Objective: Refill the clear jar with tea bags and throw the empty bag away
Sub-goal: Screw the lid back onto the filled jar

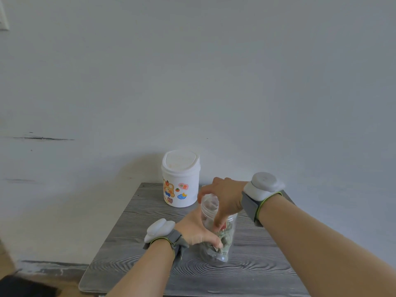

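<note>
The clear jar (216, 251), part-filled with greenish tea bags (226, 237), stands on the grey wood-grain tabletop (132, 266). The left hand (197, 230) grips its side and the right hand (225, 198) curls over its neck. Behind it, a white stickered bin (181, 181) stands against a scuffed pale wall (192, 71).

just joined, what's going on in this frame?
A person is working on the clear jar on the grey table. The left hand grips its side to steady it. The right hand curls over its mouth; whether it holds a lid or a tea bag is unclear. Greenish tea bags already lie inside. A white stickered bin stands behind, lid closed. No empty bag is in view.
</note>
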A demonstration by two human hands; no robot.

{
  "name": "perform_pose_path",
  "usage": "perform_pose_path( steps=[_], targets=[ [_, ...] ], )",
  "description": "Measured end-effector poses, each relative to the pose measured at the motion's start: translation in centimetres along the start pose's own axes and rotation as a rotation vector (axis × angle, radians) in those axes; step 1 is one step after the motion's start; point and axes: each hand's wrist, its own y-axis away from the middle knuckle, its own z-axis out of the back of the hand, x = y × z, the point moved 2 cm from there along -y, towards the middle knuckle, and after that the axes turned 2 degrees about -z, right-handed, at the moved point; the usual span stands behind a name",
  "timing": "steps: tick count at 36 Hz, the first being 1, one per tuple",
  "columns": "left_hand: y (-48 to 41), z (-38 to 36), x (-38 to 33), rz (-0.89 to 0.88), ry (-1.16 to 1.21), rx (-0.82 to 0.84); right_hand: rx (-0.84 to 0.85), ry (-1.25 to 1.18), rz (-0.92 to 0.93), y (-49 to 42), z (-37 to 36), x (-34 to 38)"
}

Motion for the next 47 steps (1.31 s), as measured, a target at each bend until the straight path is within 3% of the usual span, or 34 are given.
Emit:
perform_pose_path(
  steps=[4,18,25,32,37,41,47],
  targets=[
    [0.0,0.0,-0.1,-0.050,-0.050,-0.008,-0.085,-0.015,-0.042,0.1,-0.6,0.0],
    [-0.2,-0.3,0.3,0.081,-0.094,-0.003,-0.398,0.060,-0.296,-0.5,-2.0,1.6],
    [-0.2,-0.3,0.6,0.107,-0.065,-0.024,-0.307,0.047,-0.244,-0.7,-2.3,1.3],
    [0.4,-0.2,-0.2,0.072,-0.064,-0.031,-0.111,0.019,-0.039,-0.1,-1.7,0.5],
    [0.4,-0.1,-0.1,0.086,-0.070,-0.029,-0.066,-0.068,0.048,0.9,-0.5,0.8],
    [0.4,-0.1,-0.2,0.057,-0.052,0.008,0.004,-0.106,-0.008,1.8,-0.1,0.7],
    [0.3,-0.2,-0.6,0.053,-0.022,0.008,-0.053,-0.028,-0.097,2.7,1.1,0.5]
  ],
)
